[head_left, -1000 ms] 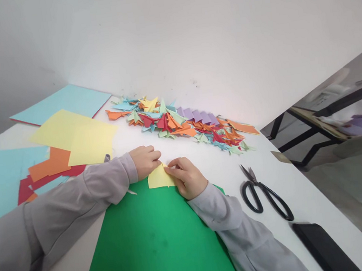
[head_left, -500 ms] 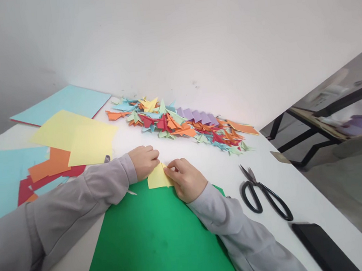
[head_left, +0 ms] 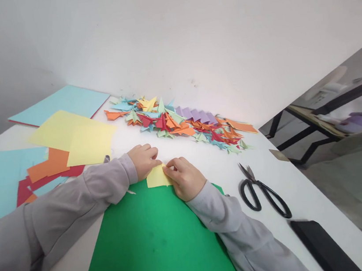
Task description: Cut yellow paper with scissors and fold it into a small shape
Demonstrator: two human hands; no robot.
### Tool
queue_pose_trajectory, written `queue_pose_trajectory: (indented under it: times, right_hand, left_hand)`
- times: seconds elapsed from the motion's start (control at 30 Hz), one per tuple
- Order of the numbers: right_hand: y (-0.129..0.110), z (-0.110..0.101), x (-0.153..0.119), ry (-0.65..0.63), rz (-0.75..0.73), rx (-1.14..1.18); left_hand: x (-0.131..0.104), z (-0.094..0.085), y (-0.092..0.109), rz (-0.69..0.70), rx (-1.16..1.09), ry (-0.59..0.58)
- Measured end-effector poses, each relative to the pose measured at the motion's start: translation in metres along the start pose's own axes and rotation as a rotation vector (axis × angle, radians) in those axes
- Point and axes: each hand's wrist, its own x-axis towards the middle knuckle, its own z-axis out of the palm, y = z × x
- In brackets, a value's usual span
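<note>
A small yellow paper piece (head_left: 156,177) lies at the far edge of a large green sheet (head_left: 155,241). My left hand (head_left: 143,161) has its fingers closed on the paper's upper left part, the thumb pointing right along its top edge. From the right, my right hand (head_left: 187,179) pinches the paper's right side between thumb and fingers. The two hands are close together but apart. My fingers hide the upper corner and right edge of the paper.
Folded colored paper shapes (head_left: 172,119) are heaped along the wall. Scissors (head_left: 262,191) and a black flat object (head_left: 322,245) lie at right. Yellow sheets (head_left: 85,141), orange pieces (head_left: 49,165) and blue sheets (head_left: 59,102) spread at left.
My left thumb has shifted right, over the top of the yellow paper. The right hand keeps its pinch. The whole view has shifted slightly.
</note>
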Motion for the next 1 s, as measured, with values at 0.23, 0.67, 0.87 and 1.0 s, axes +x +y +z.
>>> queue_pose_trajectory:
  times: [0.23, 0.67, 0.87, 1.0]
  right_hand:
    - [0.000, -0.001, 0.000, -0.032, 0.020, -0.009]
    - [0.006, 0.002, -0.003, 0.075, 0.041, 0.165]
    - [0.010, 0.004, -0.004, 0.075, 0.057, 0.224]
    - [0.009, 0.004, -0.003, 0.067, 0.048, 0.205]
  left_hand:
    - [0.000, 0.001, 0.000, -0.098, -0.023, -0.025]
    - [-0.002, 0.001, -0.002, -0.060, -0.034, -0.030]
    - [-0.002, -0.001, -0.002, -0.056, -0.023, -0.057]
    - [-0.001, -0.002, -0.001, -0.060, -0.029, -0.069]
